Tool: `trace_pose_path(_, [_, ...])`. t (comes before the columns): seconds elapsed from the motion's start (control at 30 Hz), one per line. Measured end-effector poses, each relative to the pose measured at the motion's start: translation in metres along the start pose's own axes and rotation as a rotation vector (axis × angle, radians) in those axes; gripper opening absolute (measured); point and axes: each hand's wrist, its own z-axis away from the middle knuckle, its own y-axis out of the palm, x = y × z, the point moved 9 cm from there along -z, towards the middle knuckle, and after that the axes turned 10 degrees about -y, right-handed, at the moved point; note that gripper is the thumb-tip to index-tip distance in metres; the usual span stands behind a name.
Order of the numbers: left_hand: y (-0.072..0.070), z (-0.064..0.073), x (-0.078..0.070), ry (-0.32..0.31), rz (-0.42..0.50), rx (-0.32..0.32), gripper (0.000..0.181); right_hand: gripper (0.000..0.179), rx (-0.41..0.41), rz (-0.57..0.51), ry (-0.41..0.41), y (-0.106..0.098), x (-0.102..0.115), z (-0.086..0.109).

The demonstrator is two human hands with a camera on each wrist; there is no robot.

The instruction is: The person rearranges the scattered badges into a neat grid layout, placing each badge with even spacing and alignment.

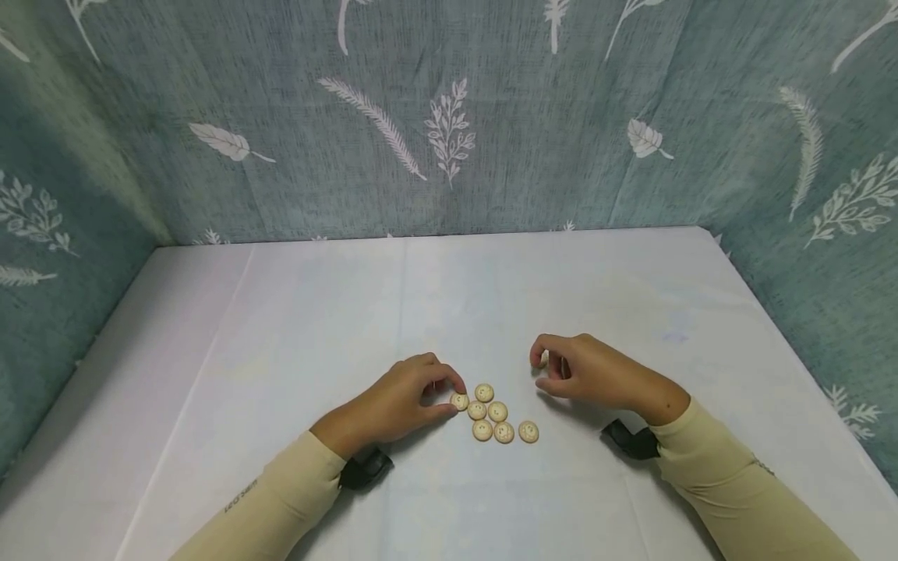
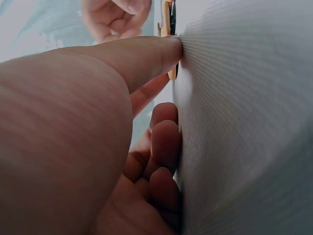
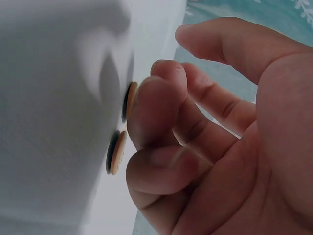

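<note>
Pinching a round, tan, wooden-looking button (image 1: 459, 402) by its edge, the left hand (image 1: 407, 401) has thumb and finger nearly closed, likely for fine control beside the similar button cluster (image 1: 497, 411) between both hands on white tablecloth (image 1: 316, 312). Right hand (image 1: 595, 372) hovers, fingers bent, thumb apart, gripping nothing visible.

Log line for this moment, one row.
left hand: pinching leftmost button | right hand: above table, nothing visibly gripped | button cluster: on table
</note>
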Motion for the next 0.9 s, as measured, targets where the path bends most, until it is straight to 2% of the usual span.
trace_pose_path(0.53, [0.0, 0.0, 0.001, -0.003, 0.004, -0.002, 0.02, 0.018, 0.056, -0.03, -0.049, 0.018, 0.015, -0.003])
trace_pose_path(0.77, [0.002, 0.001, 0.002, 0.004, -0.007, -0.001, 0.019, 0.019, 0.06, 0.051, -0.084, 0.025, 0.021, -0.006])
trace_pose_path(0.9, [0.0, 0.0, 0.001, 0.004, -0.005, -0.015, 0.019, 0.019, 0.065, 0.034, -0.08, 0.028, 0.023, -0.007])
